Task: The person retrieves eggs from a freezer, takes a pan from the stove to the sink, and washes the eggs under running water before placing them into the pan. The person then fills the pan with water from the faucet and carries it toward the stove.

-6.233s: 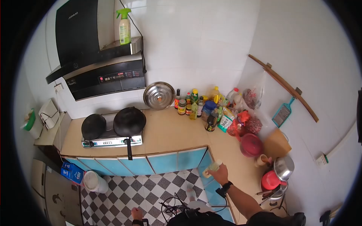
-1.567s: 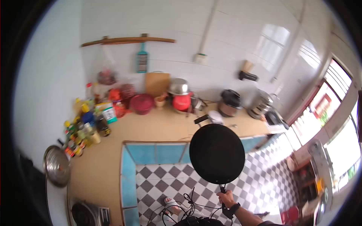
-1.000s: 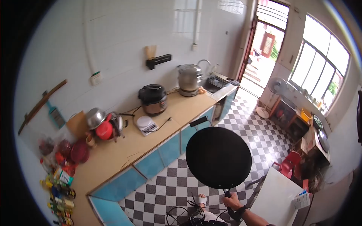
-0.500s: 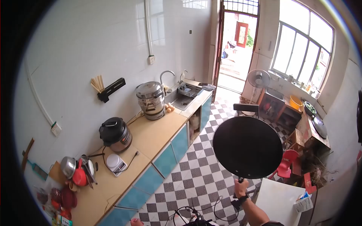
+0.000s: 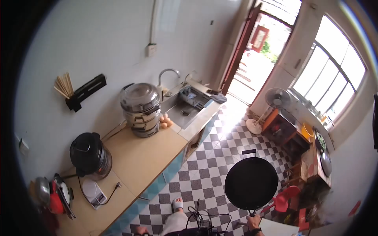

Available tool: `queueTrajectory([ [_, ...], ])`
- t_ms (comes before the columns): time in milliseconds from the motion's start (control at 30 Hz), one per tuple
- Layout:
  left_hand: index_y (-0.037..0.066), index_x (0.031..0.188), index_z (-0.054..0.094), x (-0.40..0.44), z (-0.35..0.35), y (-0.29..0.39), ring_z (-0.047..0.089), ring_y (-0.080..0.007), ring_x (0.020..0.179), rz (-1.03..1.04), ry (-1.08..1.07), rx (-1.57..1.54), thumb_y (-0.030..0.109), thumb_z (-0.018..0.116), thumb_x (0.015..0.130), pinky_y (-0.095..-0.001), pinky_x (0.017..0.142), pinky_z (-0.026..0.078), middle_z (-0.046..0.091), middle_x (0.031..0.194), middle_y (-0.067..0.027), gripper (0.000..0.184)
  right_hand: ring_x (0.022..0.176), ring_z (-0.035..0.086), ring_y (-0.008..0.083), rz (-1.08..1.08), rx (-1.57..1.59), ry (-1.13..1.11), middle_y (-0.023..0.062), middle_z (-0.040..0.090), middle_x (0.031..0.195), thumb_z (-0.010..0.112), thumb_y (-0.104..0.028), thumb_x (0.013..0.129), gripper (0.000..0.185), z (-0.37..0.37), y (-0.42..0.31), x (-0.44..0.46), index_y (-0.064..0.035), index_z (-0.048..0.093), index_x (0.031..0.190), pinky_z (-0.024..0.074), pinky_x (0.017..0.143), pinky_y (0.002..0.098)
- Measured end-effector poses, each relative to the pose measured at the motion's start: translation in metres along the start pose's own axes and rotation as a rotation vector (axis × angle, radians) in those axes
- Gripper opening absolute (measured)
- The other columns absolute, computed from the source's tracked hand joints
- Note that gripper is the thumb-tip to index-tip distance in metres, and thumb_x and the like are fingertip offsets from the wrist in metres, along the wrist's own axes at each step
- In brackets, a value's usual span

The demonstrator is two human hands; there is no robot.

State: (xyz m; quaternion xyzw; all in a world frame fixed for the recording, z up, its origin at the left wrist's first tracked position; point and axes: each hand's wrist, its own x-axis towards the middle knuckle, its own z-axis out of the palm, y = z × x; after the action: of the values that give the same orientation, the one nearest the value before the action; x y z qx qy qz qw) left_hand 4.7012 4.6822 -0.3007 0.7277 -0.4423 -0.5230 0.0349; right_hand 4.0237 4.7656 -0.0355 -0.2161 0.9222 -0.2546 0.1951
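Note:
My right hand (image 5: pixel 254 222) is closed around the near handle of a black wok (image 5: pixel 251 183). The wok hangs over the checkered floor, its round dark face turned up to me and a small loop handle at the far end. A dark band circles that wrist. At the bottom edge, in front of the counter, only part of my left hand (image 5: pixel 141 229) shows; its fingers are too small and cut off to read. Black cables (image 5: pixel 202 218) lie near my body between the two hands.
A wooden-topped counter (image 5: pixel 151 157) runs along the left with a pressure cooker (image 5: pixel 90 155), kitchen scale (image 5: pixel 94 192), stacked steamer (image 5: pixel 141 108), eggs (image 5: pixel 165 120) and a sink (image 5: pixel 183 114). Right stand a red chair (image 5: pixel 281 200), a white table (image 5: pixel 275 228) and a fan (image 5: pixel 277 98).
The wok and my right hand have moved lower in view, and the wok looks smaller. The view has tilted and come closer to the counter. A sandalled foot now shows.

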Motion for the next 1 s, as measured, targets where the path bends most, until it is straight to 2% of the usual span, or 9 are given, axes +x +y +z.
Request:
queueTrajectory([
  [67, 0.005, 0.074, 0.070, 0.018, -0.003, 0.048, 0.070, -0.0208, 0.062, -0.262, 0.026, -0.528, 0.018, 0.061, 0.088, -0.0363, 0.056, 0.056, 0.070, 0.069, -0.0092, 0.022, 0.056, 0.066, 0.0224, -0.113, -0.083, -0.034, 0.0097, 0.062, 0.057, 0.071, -0.012, 0.064, 0.019, 0.009, 0.008, 0.043, 0.0069, 0.066, 0.065, 0.0524, 0.059, 0.0401],
  [133, 0.002, 0.082, 0.070, 0.047, -0.026, 0.116, 0.069, -0.0189, 0.061, -0.135, 0.005, -0.440, 0.020, 0.062, 0.092, -0.0343, 0.053, 0.057, 0.071, 0.071, -0.0125, 0.022, 0.071, 0.073, 0.0392, -0.138, -0.265, -0.209, 0.0269, 0.070, 0.074, 0.066, -0.019, 0.066, 0.029, -0.018, -0.093, 0.037, 0.0074, 0.070, 0.076, 0.0568, 0.071, 0.0474],
  [333, 0.001, 0.099, 0.068, 0.094, -0.051, 0.274, 0.067, -0.0160, 0.059, 0.060, 0.051, -0.699, 0.016, 0.061, 0.095, -0.0305, 0.050, 0.055, 0.071, 0.078, -0.0090, 0.017, 0.074, 0.069, 0.0450, -0.455, -0.460, -0.420, 0.0266, 0.068, 0.072, 0.069, -0.031, 0.068, 0.037, 0.024, -0.199, 0.137, 0.0050, 0.072, 0.075, 0.0551, 0.074, 0.0494],
  [467, 0.002, 0.100, 0.068, 0.092, -0.033, 0.277, 0.068, -0.0152, 0.062, 0.107, 0.168, -0.727, 0.011, 0.063, 0.094, -0.0303, 0.052, 0.055, 0.071, 0.079, -0.0086, 0.013, 0.077, 0.069, 0.0443, -0.639, -0.585, -0.626, 0.0256, 0.069, 0.075, 0.072, -0.033, 0.071, 0.034, 0.070, -0.310, 0.187, 0.0003, 0.075, 0.079, 0.0551, 0.075, 0.0492],
  [733, 0.004, 0.099, 0.065, -0.023, 0.085, 0.216, 0.066, -0.0193, 0.056, -0.479, 0.570, -0.985, 0.011, 0.061, 0.094, -0.0325, 0.043, 0.052, 0.069, 0.076, -0.0114, 0.010, 0.088, 0.071, 0.0420, -1.194, -0.846, -1.043, 0.0224, 0.074, 0.090, 0.070, -0.035, 0.076, 0.035, 0.230, -0.482, 0.260, -0.0070, 0.079, 0.095, 0.0576, 0.083, 0.0486],
  [800, 0.007, 0.084, 0.069, -0.037, 0.175, 0.137, 0.069, -0.0256, 0.060, -0.257, 0.704, -0.528, 0.015, 0.063, 0.088, -0.0402, 0.048, 0.056, 0.071, 0.076, -0.0113, 0.011, 0.089, 0.071, 0.0424, -1.213, -0.860, -1.101, 0.0224, 0.073, 0.090, 0.069, -0.036, 0.076, 0.036, 0.259, -0.510, 0.250, -0.0062, 0.078, 0.094, 0.0575, 0.084, 0.0491],
  [867, 0.012, 0.072, 0.072, -0.091, 0.195, 0.198, 0.071, -0.0295, 0.068, -0.648, 0.462, -0.977, 0.019, 0.065, 0.078, -0.0449, 0.060, 0.058, 0.073, 0.077, -0.0083, 0.011, 0.089, 0.071, 0.0433, -1.290, -0.905, -1.147, 0.0261, 0.072, 0.089, 0.068, -0.035, 0.075, 0.038, 0.292, -0.530, 0.240, -0.0014, 0.077, 0.091, 0.0574, 0.082, 0.0503],
  [900, 0.014, 0.074, 0.073, -0.102, 0.234, 0.191, 0.072, -0.0276, 0.075, -0.392, 0.464, -0.032, 0.018, 0.065, 0.074, -0.0460, 0.068, 0.058, 0.074, 0.081, -0.0059, 0.008, 0.089, 0.071, 0.0435, -1.300, -0.894, -1.179, 0.0265, 0.072, 0.088, 0.068, -0.035, 0.074, 0.039, 0.305, -0.536, 0.231, -0.0004, 0.076, 0.090, 0.0576, 0.082, 0.0500],
  [1000, 0.009, 0.078, 0.066, -0.140, 0.314, 0.219, 0.069, -0.0225, 0.071, -0.003, 0.584, 0.119, 0.023, 0.066, 0.083, -0.0384, 0.059, 0.055, 0.067, 0.079, -0.0037, 0.015, 0.076, 0.072, 0.0380, -1.340, -0.870, -1.252, 0.0233, 0.071, 0.075, 0.071, -0.036, 0.073, 0.040, 0.339, -0.549, 0.199, 0.0030, 0.073, 0.084, 0.0587, 0.075, 0.0460],
])
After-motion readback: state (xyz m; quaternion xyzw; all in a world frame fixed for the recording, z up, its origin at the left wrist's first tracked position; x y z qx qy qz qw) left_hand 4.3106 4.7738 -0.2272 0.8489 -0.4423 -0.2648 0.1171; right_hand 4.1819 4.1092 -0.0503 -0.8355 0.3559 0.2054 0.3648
